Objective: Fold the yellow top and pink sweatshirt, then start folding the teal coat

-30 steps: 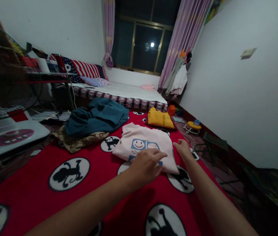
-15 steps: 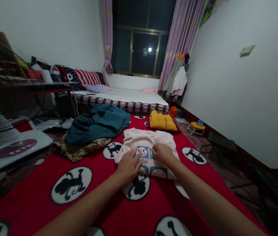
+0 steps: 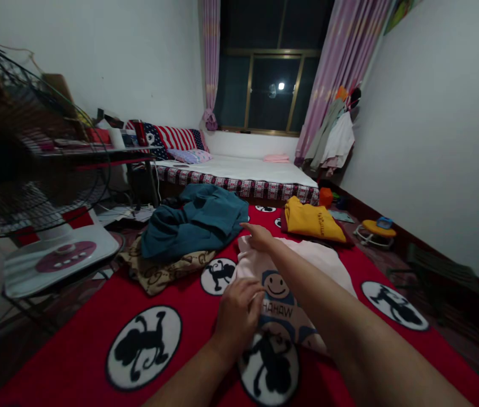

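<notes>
A pale pink shirt (image 3: 319, 257) with blue smiley-face prints and dark lettering lies folded on the red blanket (image 3: 197, 350). My left hand (image 3: 239, 311) is at the shirt's near left edge, fingers bent and closed on the cloth. Reaching across the shirt, my right hand (image 3: 259, 236) is at its far left corner, the index finger stretched out and the others curled at the fabric. My right forearm hides part of the print.
Teal clothing (image 3: 192, 220) lies over a tan patterned cloth (image 3: 150, 271) at the left. A folded yellow garment (image 3: 313, 219) rests beyond the shirt. A fan (image 3: 65, 237) stands at far left, a yellow-topped stool (image 3: 377, 228) at right, and a bed (image 3: 243, 168) behind.
My right hand has moved left and away from me, from the shirt's middle to its far left corner. My left hand has gone from lying on the print to the left edge. The view has turned left.
</notes>
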The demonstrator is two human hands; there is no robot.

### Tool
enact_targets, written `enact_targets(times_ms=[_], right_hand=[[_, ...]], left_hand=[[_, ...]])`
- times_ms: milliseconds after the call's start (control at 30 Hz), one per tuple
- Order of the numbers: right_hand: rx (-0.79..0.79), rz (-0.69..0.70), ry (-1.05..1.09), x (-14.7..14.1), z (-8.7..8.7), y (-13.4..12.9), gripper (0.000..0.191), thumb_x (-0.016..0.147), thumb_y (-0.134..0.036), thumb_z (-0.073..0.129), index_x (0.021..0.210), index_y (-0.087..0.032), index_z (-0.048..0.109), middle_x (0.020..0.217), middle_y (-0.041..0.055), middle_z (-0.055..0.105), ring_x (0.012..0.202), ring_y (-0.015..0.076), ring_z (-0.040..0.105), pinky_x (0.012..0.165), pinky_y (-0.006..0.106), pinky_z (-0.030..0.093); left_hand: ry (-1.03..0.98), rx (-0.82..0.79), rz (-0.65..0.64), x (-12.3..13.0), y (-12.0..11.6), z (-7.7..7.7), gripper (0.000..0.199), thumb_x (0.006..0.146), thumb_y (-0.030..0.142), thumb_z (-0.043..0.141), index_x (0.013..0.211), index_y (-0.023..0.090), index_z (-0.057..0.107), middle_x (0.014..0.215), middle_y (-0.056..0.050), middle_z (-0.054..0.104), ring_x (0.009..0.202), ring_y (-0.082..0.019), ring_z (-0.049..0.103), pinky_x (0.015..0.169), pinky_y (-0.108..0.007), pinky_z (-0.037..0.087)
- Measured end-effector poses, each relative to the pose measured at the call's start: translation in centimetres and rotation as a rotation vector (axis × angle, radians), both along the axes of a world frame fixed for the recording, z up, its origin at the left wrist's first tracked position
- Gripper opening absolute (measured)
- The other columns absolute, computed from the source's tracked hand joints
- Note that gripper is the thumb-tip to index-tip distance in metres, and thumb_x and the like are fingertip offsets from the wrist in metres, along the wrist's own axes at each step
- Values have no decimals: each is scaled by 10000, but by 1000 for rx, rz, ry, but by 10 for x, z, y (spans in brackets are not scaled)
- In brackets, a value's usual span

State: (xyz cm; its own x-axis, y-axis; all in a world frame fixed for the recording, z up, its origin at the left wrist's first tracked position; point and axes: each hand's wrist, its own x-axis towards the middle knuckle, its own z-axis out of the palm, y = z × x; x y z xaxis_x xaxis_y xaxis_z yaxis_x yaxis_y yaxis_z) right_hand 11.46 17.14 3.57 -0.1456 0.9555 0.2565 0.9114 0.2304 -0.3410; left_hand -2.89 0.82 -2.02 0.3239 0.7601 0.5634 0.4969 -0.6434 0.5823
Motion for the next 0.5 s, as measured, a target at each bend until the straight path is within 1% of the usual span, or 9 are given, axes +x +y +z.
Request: enact_targets(times_ms=[33,100,133,167,233,300,400,467,500], right_hand=[[-11,8,3,0,-1,3,571,678,-67,636,1219,-251,630,1159,57,684,1073,232,621,897,301,464],[-8,10,18,4,-3,4,428,675,-135,677,1092,-229,697,1062,65,715,1005,236,642,859,296,471],[7,2,30,7,-3,2,342,699,-170,666,1034,-214,714,1028,68,721,979,229,646,845,289,471],[27,-9,40,11,-3,0,276,738,-203,632,1001,-200,718,1004,68,722,953,215,649,830,280,472],[85,-42,102,19,-3,-5,248,807,-250,538,970,-171,707,940,66,724,873,185,654,777,261,483],[153,-97,244,27,-2,-10,269,821,-293,485,913,-149,693,820,55,718,757,168,653,694,248,497],[237,-225,495,38,1,-7,279,792,-331,475,831,-138,672,637,31,671,601,167,627,580,250,499],[262,-300,552,43,5,1,303,792,-335,453,849,-127,666,600,31,653,567,173,619,550,256,497],[268,-322,558,44,5,7,315,794,-333,442,864,-122,666,599,36,653,570,178,620,550,259,498]], left_hand=[[-9,-3,83,-5,4,2,202,893,208,513,1034,217,657,1120,-57,650,1079,-216,563,952,-388,436],[12,-47,248,-17,12,6,256,869,240,555,1110,190,622,1128,-83,639,1074,-249,554,938,-412,424],[38,-95,304,-22,16,8,288,858,272,577,1130,183,613,1090,-87,651,1042,-259,566,915,-413,427],[66,-154,333,-26,19,9,301,850,310,592,1123,186,619,1021,-80,668,989,-259,585,883,-402,433],[122,-270,328,-31,22,10,281,839,387,604,1047,205,656,871,-54,682,862,-241,610,792,-358,439],[145,-323,292,-31,22,10,246,844,427,585,910,209,678,778,-39,667,777,-218,605,712,-313,420],[116,-247,254,-27,20,8,308,891,401,505,689,188,597,720,-33,622,754,-192,574,692,-285,388],[82,-176,236,-26,19,5,370,914,365,450,595,186,501,676,-24,577,752,-180,554,716,-278,379],[69,-168,232,-26,19,3,390,918,355,433,568,186,463,652,-18,557,737,-173,545,714,-274,374]])
